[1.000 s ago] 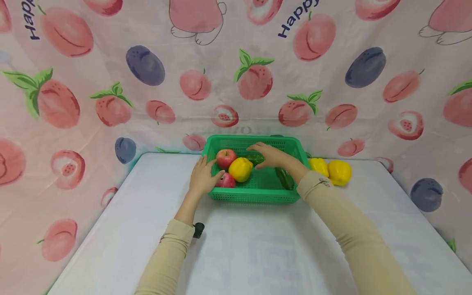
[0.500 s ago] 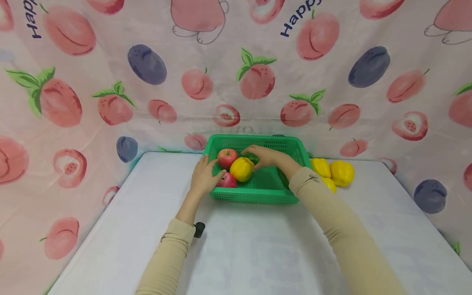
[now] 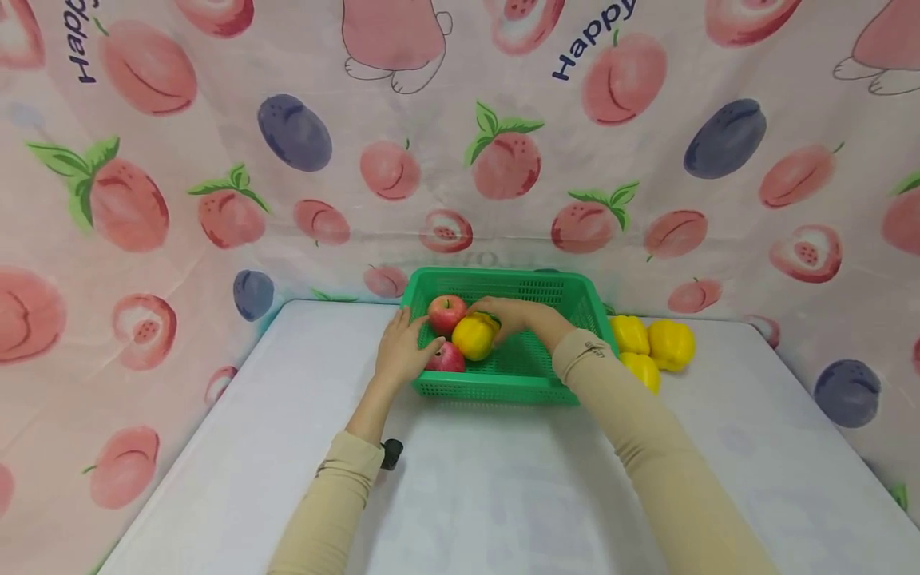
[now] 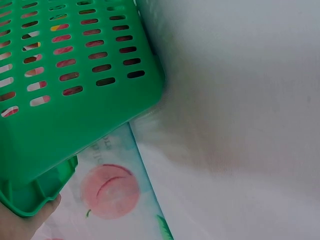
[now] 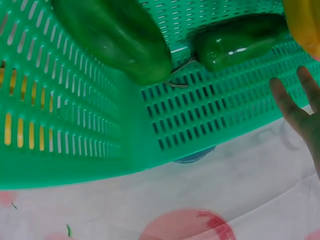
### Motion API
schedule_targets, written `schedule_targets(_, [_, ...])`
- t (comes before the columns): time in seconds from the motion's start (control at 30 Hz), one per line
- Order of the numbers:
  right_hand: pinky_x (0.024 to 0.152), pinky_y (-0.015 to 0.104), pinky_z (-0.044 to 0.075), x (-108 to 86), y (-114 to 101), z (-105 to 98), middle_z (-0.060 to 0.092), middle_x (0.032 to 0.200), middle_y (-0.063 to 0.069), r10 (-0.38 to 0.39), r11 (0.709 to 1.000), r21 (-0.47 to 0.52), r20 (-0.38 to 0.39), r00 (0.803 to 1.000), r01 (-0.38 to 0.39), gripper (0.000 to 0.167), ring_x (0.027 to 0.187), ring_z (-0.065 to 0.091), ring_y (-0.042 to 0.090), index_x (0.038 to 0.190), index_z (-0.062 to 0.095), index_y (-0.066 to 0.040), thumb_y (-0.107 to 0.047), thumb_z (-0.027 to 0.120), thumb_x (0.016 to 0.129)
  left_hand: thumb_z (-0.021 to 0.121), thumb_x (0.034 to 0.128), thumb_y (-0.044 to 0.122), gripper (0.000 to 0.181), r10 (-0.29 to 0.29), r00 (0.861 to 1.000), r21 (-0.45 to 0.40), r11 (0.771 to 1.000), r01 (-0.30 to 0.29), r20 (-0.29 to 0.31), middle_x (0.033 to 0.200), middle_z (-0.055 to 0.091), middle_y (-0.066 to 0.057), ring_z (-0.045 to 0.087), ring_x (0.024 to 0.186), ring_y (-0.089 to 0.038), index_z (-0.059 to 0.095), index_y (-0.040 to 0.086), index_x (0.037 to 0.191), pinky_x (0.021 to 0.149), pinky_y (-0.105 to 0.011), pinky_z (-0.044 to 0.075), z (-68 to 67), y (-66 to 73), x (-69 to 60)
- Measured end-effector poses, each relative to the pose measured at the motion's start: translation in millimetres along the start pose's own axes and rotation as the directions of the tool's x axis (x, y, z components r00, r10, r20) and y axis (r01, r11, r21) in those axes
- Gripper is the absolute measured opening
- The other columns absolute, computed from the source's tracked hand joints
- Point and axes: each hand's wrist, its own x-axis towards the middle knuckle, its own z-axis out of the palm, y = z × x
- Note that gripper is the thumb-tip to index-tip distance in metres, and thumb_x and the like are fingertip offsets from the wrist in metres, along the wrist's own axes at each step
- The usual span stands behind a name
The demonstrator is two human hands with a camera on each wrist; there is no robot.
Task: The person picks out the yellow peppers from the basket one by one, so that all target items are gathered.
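Note:
A green perforated basket (image 3: 503, 380) stands on the table. My left hand (image 3: 400, 349) holds its left rim, thumb inside and fingers along the outer side; in the left wrist view a finger touches the lip. Inside at the left are a red apple (image 3: 446, 314), a yellow bell pepper (image 3: 473, 339) and a pinkish-red round fruit (image 3: 447, 358). My right hand (image 3: 512, 317) reaches into the basket beside the yellow pepper. Its visible fingers (image 5: 292, 107) are spread, apart from a green pepper (image 5: 237, 42). Another green pepper (image 5: 117, 42) lies in the basket. My right thumb is hidden.
Several yellow bell peppers (image 3: 672, 345) sit on the white table (image 3: 467, 495) just right of the basket. A fruit-printed cloth (image 3: 446, 120) hangs behind the table and at both sides. A small black object (image 3: 391, 454) is at my left wrist.
My right hand has moved left and lower in the basket, toward the yellow pepper, covering most of the nearby green pepper. My left hand stays at the rim. The head view has shifted slightly.

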Motion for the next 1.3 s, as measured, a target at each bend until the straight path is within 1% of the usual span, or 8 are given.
schedule_targets(0.13, [0.111, 0.053, 0.032, 1.3, -3.9, 0.6, 0.036, 0.146, 0.017, 0.003, 1.0, -0.017, 0.005, 1.0, -0.003, 0.069, 0.133, 0.037, 0.036, 0.143, 0.037, -0.006, -0.007, 0.07, 0.082, 0.053, 0.0933, 0.043, 0.06, 0.005, 1.0, 0.001, 1.0, -0.005, -0.008, 0.152, 0.022, -0.027, 0.014, 0.145, -0.039, 0.045, 0.005, 0.139, 0.118, -0.051, 0.015, 1.1, 0.8, -0.1])
schedule_targets(0.27, [0.111, 0.054, 0.03, 3.5, -5.7, 1.7, 0.034, 0.148, 0.019, -0.011, 1.0, -0.002, 0.03, 0.999, 0.011, 0.07, 0.134, 0.035, 0.037, 0.144, 0.035, -0.004, -0.008, 0.07, 0.083, 0.053, 0.0932, 0.043, 0.06, 0.003, 1.0, 0.002, 1.0, -0.003, -0.002, 0.153, 0.022, -0.026, 0.014, 0.145, -0.038, 0.045, 0.006, 0.14, 0.118, -0.051, 0.015, 1.6, 2.2, -0.8])
schedule_targets(0.37, [0.112, 0.054, 0.029, 5.8, -6.1, 2.3, 0.033, 0.148, 0.02, -0.018, 1.0, 0.007, 0.05, 0.999, 0.018, 0.071, 0.134, 0.034, 0.038, 0.144, 0.034, -0.002, -0.006, 0.069, 0.083, 0.053, 0.0933, 0.043, 0.06, 0.001, 1.0, 0.003, 1.0, -0.001, 0.0, 0.153, 0.022, -0.026, 0.014, 0.145, -0.038, 0.044, 0.006, 0.14, 0.118, -0.051, 0.015, 1.7, 3.1, -0.9])
schedule_targets(0.57, [0.113, 0.054, 0.026, 12.8, -5.2, 2.3, 0.03, 0.151, 0.018, 0.018, 1.0, -0.012, 0.073, 0.997, -0.017, 0.073, 0.137, 0.03, 0.037, 0.146, 0.033, -0.007, -0.001, 0.068, 0.083, 0.052, 0.0935, 0.044, 0.06, 0.001, 1.0, 0.018, 1.0, -0.001, -0.011, 0.153, 0.022, -0.026, 0.015, 0.145, -0.038, 0.045, 0.007, 0.14, 0.118, -0.05, 0.017, 0.2, 3.7, 1.0])
schedule_targets(0.73, [0.112, 0.053, 0.03, 17.5, -7.5, 4.6, 0.033, 0.148, 0.017, 0.067, 0.997, -0.042, 0.078, 0.995, -0.064, 0.073, 0.133, 0.035, 0.035, 0.146, 0.032, -0.011, -0.006, 0.07, 0.083, 0.053, 0.0933, 0.044, 0.059, 0.004, 1.0, 0.02, 1.0, -0.003, -0.015, 0.152, 0.023, -0.026, 0.016, 0.145, -0.038, 0.045, 0.007, 0.139, 0.117, -0.051, 0.018, 0.5, 2.6, 1.7])
schedule_targets(0.87, [0.112, 0.051, 0.031, 18.3, -12.1, 5.6, 0.036, 0.146, 0.015, 0.106, 0.993, -0.067, 0.072, 0.992, -0.101, 0.072, 0.131, 0.039, 0.033, 0.144, 0.035, -0.01, -0.009, 0.072, 0.082, 0.053, 0.0933, 0.044, 0.06, 0.003, 1.0, 0.016, 1.0, -0.003, -0.009, 0.153, 0.023, -0.026, 0.015, 0.145, -0.038, 0.045, 0.007, 0.14, 0.118, -0.05, 0.016, 2.1, 1.9, 1.9])
schedule_targets(1.1, [0.113, 0.047, 0.031, 21.5, -13.3, 6.0, 0.039, 0.146, 0.014, 0.091, 0.985, -0.156, 0.066, 0.994, -0.08, 0.073, 0.132, 0.039, 0.032, 0.142, 0.037, -0.008, -0.013, 0.074, 0.081, 0.052, 0.0934, 0.044, 0.06, -0.006, 1.0, 0.021, 1.0, 0.006, -0.008, 0.153, 0.023, -0.025, 0.015, 0.145, -0.037, 0.045, 0.007, 0.14, 0.118, -0.049, 0.016, 1.3, 2.7, 1.0])
schedule_targets(1.3, [0.114, 0.047, 0.03, 22.2, -14.1, 5.8, 0.036, 0.149, 0.014, 0.078, 0.98, -0.188, 0.064, 0.995, -0.064, 0.076, 0.134, 0.037, 0.033, 0.145, 0.034, -0.008, -0.016, 0.074, 0.081, 0.052, 0.0934, 0.044, 0.06, -0.014, 1.0, 0.022, 1.0, 0.014, -0.007, 0.153, 0.023, -0.025, 0.015, 0.145, -0.037, 0.045, 0.007, 0.14, 0.118, -0.05, 0.016, 0.6, 0.9, -0.4])
